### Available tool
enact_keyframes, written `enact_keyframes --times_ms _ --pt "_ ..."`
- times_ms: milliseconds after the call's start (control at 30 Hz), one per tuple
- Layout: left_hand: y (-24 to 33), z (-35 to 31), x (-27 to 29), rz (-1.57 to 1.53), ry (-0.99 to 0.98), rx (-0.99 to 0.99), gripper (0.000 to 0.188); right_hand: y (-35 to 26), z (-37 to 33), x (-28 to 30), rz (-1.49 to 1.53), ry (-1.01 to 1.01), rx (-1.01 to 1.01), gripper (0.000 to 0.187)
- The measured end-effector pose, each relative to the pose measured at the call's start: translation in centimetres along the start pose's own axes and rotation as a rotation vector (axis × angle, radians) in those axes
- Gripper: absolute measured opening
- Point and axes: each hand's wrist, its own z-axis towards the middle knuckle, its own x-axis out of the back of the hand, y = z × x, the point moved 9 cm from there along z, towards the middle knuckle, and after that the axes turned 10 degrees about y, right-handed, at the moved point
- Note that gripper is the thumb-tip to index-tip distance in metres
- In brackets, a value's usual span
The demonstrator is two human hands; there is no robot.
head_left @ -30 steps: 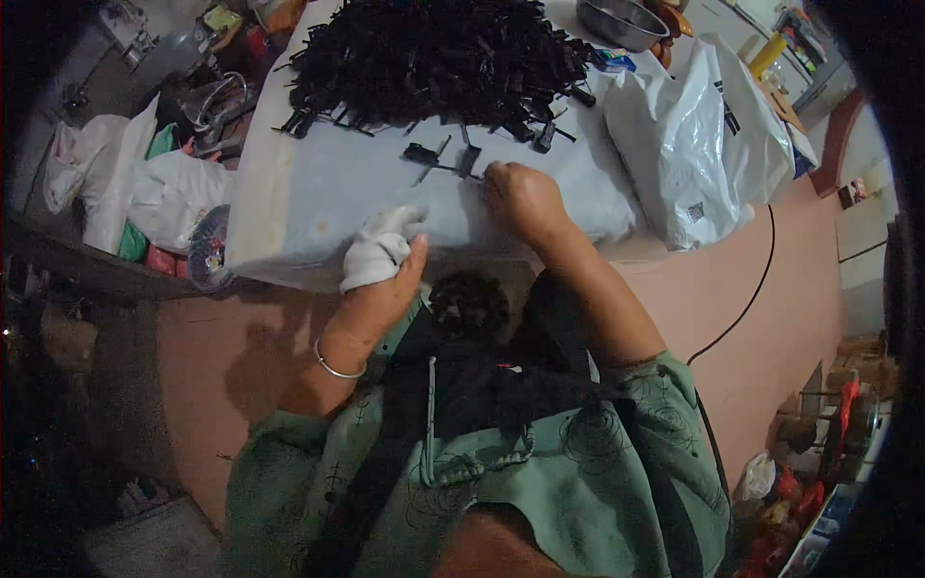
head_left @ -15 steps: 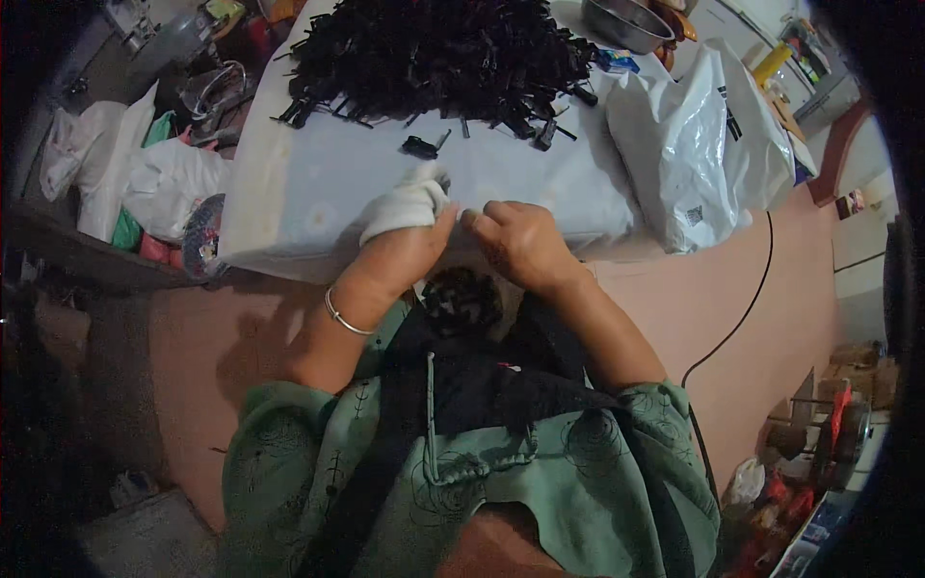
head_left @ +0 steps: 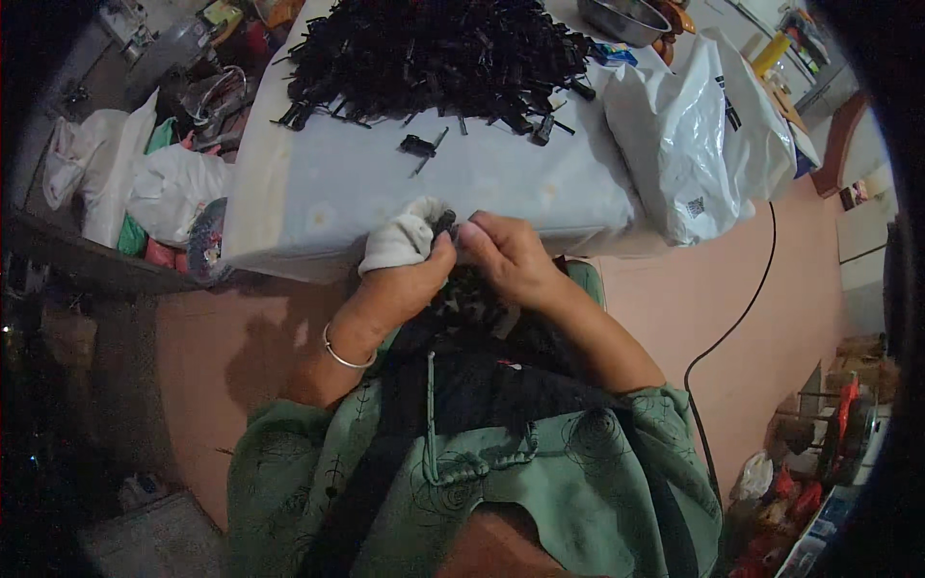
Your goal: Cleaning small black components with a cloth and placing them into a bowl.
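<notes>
Just in front of the table's near edge, my two hands meet. My left hand, partly covered by a white cloth glove, is closed on a small black plastic part that sticks up between thumb and fingers. My right hand is closed in a pinch right beside that part; what its fingertips hold is hidden. Beyond the hands, a single black part with a thin pin lies on the table. Farther back is a large heap of similar black parts.
A pale cloth covers the table. On its right side stands a white plastic bag, with a metal bowl behind. Several bags sit at the left. A black cable runs along the floor at right.
My right hand has turned so that its thumb shows beside my left fingers. The black part in my left hand has come into plain view. The heap looks the same.
</notes>
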Motion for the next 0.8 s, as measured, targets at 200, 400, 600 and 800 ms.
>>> enact_keyframes --times_ms 200,400,600,800 --pt "4.3 -1.4 0.0 0.287 0.102 -0.46 0.02 2.9 -1.2 -1.7 0.062 -0.028 -0.147 0.027" --pt "2.1 -0.7 -0.2 0.04 -0.035 -0.222 0.024 2.2 -1.1 -1.8 0.411 -0.086 -0.237 0.025" --pt "0.1 0.0 1.1 -0.306 -0.018 0.127 0.029 2.0 -1.3 -0.8 -0.03 -0.23 -0.056 0.015" --pt "0.8 -1.1 0.0 -0.107 -0.111 0.142 0.031 -1.2 -0.3 0.4 0.023 -0.135 0.15 0.01"
